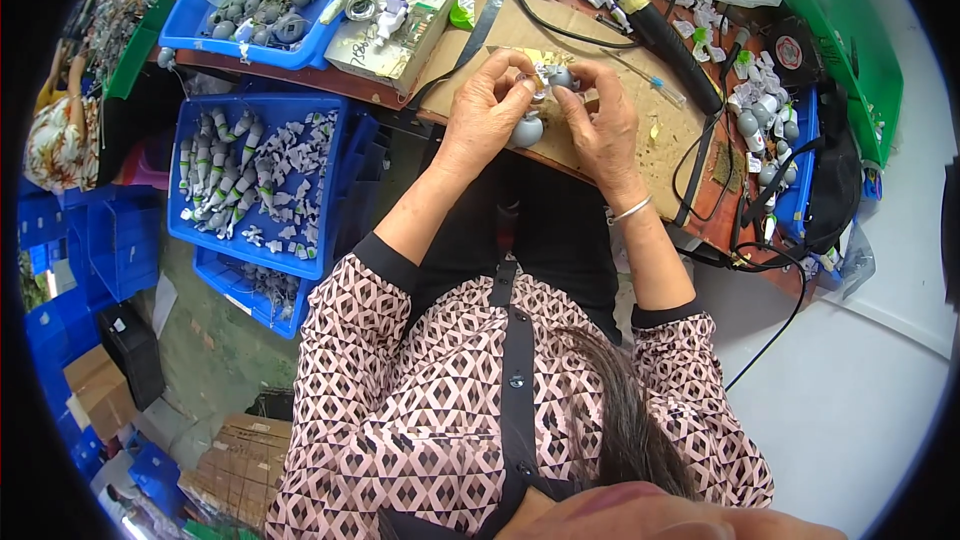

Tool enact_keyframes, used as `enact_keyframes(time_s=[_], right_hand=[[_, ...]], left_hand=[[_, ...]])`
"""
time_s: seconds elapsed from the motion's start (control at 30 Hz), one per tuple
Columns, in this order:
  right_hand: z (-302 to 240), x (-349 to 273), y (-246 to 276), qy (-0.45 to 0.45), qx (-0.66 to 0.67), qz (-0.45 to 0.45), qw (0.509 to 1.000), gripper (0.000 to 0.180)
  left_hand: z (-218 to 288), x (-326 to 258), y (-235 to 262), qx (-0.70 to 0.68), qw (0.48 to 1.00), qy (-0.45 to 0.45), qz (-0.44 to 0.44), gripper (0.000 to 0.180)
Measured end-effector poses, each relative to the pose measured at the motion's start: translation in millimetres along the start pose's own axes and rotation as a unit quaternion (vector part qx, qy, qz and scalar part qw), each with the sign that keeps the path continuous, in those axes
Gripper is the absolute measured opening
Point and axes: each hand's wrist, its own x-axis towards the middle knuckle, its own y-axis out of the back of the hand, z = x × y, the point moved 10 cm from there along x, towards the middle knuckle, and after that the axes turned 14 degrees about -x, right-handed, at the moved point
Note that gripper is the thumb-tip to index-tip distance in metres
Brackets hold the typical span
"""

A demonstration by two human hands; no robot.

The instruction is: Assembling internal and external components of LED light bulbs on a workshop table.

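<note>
My left hand (490, 105) and my right hand (598, 120) meet over a cardboard sheet (660, 145) on the workbench. Together they pinch a small grey and white plastic part (545, 80) between the fingertips. A round grey piece (527, 131) hangs just below my left hand's fingers. A silver bangle (630, 208) circles my right wrist. Exactly which fingers grip which piece is hard to make out.
A blue crate (330, 190) of small grey and white parts stands at my left, a second blue tray (200, 35) behind it. A black-handled tool (665, 40) with cables lies on the bench. More parts fill the right side (765, 130). Cardboard boxes (245, 455) sit on the floor.
</note>
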Motion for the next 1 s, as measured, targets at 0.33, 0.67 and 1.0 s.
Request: enact_keyframes(time_s=[0.33, 0.67, 1.0], right_hand=[[9, 23, -14, 0.017, 0.156, -0.162, 0.974, 0.023], [7, 8, -6, -0.036, 0.063, -0.085, 0.994, 0.026], [23, -1, -24, -0.109, 0.267, -0.102, 0.952, 0.024]], left_hand=[[-1, -3, -1, -0.008, 1.000, 0.007, -0.006, 0.010], [0, -2, 2, 0.017, 1.000, 0.009, 0.009, 0.011], [2, -3, -2, 0.019, 1.000, 0.010, -0.017, 0.007]])
